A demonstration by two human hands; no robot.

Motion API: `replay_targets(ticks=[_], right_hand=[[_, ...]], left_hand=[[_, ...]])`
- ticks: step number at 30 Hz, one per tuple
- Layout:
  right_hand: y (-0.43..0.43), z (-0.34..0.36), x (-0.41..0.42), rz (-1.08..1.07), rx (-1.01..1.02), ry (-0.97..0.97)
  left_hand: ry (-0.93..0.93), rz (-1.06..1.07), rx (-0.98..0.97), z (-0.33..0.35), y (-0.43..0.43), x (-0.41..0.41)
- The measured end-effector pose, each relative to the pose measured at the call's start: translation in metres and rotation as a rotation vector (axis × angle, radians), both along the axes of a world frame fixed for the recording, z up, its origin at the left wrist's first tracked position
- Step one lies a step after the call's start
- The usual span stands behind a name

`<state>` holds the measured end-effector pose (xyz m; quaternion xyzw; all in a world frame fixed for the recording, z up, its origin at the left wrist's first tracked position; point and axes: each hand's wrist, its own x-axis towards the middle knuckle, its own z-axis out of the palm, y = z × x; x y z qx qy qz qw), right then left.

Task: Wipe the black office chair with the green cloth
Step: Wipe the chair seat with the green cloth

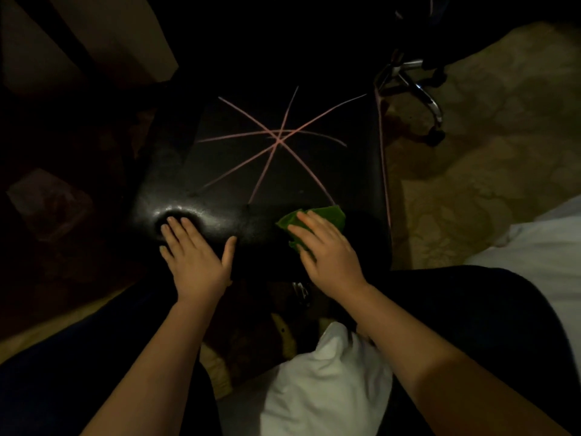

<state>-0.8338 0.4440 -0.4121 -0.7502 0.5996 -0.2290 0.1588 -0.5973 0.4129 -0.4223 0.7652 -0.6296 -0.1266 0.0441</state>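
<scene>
Pressing the green cloth (pixel 325 214) down under spread, fairly straight fingers, the right hand (pixel 327 247) covers the near right part of the black chair (pixel 267 171) seat; it curls round nothing. Just to its left, the left hand (pixel 195 256) lies flat and open on the glossy seat, apparently steadying it. Wiping looks barely begun: pink lines (pixel 278 136) cross the seat beyond both hands. The next stroke probably calls for sliding the cloth forward with even pressure.
</scene>
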Motion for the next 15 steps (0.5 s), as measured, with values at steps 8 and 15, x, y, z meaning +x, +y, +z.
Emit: replay_targets(ticks=[8, 15], right_hand=[[-0.012, 0.011, -0.053, -0.316, 0.047, -0.033], [-0.028, 0.018, -0.071, -0.368, 0.107, -0.131]], left_hand=[[-0.030, -0.043, -0.011, -0.001, -0.014, 0.021], [-0.039, -0.056, -0.008, 0.005, -0.025, 0.038]])
